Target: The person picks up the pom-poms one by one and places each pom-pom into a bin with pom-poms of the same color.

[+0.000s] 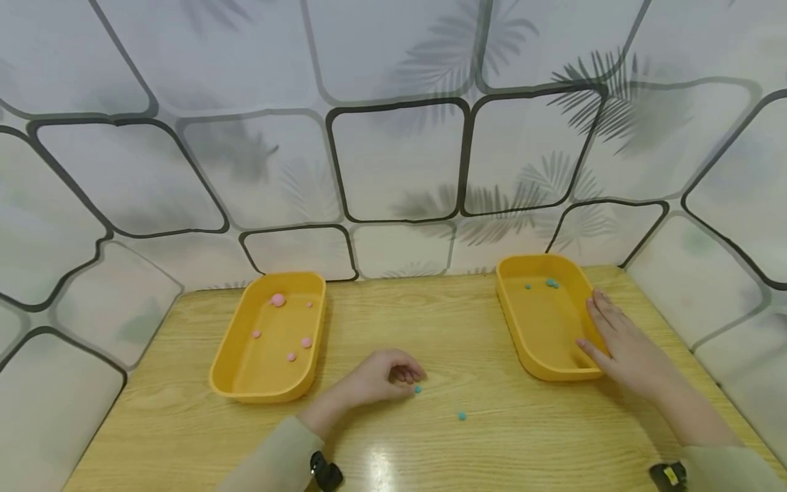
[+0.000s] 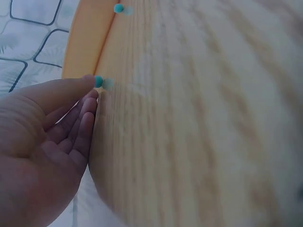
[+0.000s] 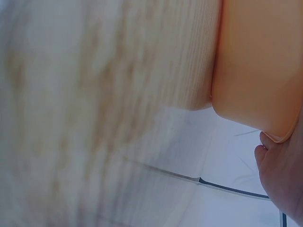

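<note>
The left hand's fingers (image 1: 407,374) are curled loosely downward with their tips at the desk, and a small round teal bead (image 1: 418,389) lies touching or just off those tips, on the side toward the person's right. In the left wrist view the thumb and forefinger come together right at this bead (image 2: 98,81), but blur leaves it unclear whether they already pinch it or only touch it. A second small teal bead (image 1: 462,415) lies loose on the light wooden desk (image 1: 479,444) a little farther right and nearer the person, apart from both hands but closer to the left hand (image 1: 384,379). The right hand (image 1: 621,342) lies with straight, relaxed fingers on the near right rim of the right-hand yellow plastic tray (image 1: 522,321), which holds a few teal beads at its far end. The left-hand yellow plastic tray (image 1: 233,372) holds pink beads.
</note>
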Available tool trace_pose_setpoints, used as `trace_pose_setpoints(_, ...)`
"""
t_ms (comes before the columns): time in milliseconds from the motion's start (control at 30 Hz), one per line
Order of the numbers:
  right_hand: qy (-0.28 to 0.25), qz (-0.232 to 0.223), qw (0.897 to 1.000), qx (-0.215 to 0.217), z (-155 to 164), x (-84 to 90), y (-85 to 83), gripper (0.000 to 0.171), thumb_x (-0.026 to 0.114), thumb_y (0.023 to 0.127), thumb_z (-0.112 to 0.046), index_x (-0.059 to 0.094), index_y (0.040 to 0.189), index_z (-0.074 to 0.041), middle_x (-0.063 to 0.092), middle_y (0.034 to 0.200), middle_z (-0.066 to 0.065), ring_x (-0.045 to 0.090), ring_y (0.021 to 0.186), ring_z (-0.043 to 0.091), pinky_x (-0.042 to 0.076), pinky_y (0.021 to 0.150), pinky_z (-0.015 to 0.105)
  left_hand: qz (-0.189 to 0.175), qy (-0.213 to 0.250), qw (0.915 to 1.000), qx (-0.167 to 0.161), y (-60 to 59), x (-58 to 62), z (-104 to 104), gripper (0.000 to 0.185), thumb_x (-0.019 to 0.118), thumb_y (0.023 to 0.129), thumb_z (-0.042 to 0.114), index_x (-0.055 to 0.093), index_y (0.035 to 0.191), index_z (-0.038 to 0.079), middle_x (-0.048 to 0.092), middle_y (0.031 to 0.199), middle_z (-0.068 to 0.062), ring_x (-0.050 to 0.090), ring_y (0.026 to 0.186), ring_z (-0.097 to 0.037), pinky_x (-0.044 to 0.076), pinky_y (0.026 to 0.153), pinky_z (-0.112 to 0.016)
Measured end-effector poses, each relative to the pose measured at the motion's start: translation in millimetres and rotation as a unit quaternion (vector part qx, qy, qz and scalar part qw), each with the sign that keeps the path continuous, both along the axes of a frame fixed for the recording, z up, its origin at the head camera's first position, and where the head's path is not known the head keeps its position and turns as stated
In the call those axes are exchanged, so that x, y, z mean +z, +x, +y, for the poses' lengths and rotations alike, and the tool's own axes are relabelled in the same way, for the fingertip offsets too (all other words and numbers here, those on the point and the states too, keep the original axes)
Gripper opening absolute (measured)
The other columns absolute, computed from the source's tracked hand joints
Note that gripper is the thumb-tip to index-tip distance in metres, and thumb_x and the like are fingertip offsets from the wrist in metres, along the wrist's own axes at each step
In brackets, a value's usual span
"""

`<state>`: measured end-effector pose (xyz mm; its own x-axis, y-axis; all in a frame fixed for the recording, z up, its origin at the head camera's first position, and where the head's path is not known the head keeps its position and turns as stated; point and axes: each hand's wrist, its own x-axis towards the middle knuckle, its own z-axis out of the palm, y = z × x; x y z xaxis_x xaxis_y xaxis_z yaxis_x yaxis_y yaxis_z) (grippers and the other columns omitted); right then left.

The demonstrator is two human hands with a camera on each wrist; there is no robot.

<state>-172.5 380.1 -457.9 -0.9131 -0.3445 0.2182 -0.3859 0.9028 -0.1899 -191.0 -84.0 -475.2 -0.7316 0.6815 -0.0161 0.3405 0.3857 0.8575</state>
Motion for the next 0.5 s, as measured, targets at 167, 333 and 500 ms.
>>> trace_pose_setpoints(167, 0.004, 0.000, 1.000, 0.000, -0.7, 0.5, 0.3, 0.077, 0.048, 0.113, -0.034, 0.017, 0.162, 0.017, -0.003, 0.176, 0.027, -0.006, 0.167, 0.034, -0.021, 0.125, 0.015, 0.042, -0.021, 0.9988, -0.013, 0.4, 0.6, 1.8, 0.024, 0.079, 0.091, -0.005, 0.077, 0.114, 0.000, 0.076, 0.107, -0.012, 0.062, 0.090, -0.001, 0.057, 0.082, -0.015)
trace_pose_setpoints(333, 0.005, -0.002, 1.000, 0.002, -0.8, 1.3, 0.9, 0.077, 0.048, 0.113, -0.034, 0.016, 0.162, 0.017, -0.005, 0.176, 0.025, -0.007, 0.167, 0.034, -0.022, 0.124, 0.014, 0.054, -0.031, 0.9980, -0.014, 0.2, 0.9, 3.4, 0.022, 0.080, 0.090, -0.005, 0.078, 0.111, 0.000, 0.074, 0.102, -0.010, 0.059, 0.086, 0.002, 0.056, 0.079, -0.014)
trace_pose_setpoints(500, 0.005, 0.007, 1.000, 0.006, -0.2, -0.2, 0.1, 0.076, 0.049, 0.113, -0.032, 0.018, 0.161, 0.017, -0.005, 0.176, 0.024, -0.007, 0.167, 0.031, -0.020, 0.125, 0.014, 0.074, -0.045, 0.9961, -0.015, 0.7, 3.4, 5.1, 0.015, 0.081, 0.091, -0.002, 0.079, 0.106, 0.002, 0.072, 0.096, -0.007, 0.057, 0.084, 0.001, 0.055, 0.077, -0.014)
